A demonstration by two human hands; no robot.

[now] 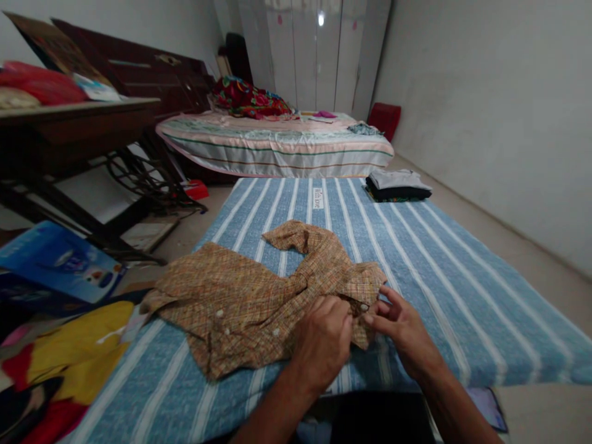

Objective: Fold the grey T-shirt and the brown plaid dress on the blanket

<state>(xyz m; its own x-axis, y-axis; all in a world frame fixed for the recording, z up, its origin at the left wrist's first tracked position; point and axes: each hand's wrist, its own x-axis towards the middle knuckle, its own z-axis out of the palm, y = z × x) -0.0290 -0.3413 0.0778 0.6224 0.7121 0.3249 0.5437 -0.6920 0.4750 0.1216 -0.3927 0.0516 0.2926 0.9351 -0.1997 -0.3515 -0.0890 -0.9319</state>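
Observation:
A brown checked button-up shirt [250, 296] lies on its side across the blue-and-white striped cloth [430, 259], with its collar end to the right and one sleeve curving away at the back. Several pale buttons dot its front edge. My left hand [324, 330] is closed on the front of the shirt near the collar, its fingertips hidden in the fabric. Close beside it, my right hand [400, 327] pinches the collar edge between thumb and fingers, next to a white button [364, 307].
At the far right of the striped cloth sits a stack of folded clothes [398, 185]. Yellow and red garments [78, 345] lie at the left edge, near a blue box [60, 262]. A sewing-machine table [83, 114] stands at left; a bed [277, 148] is behind.

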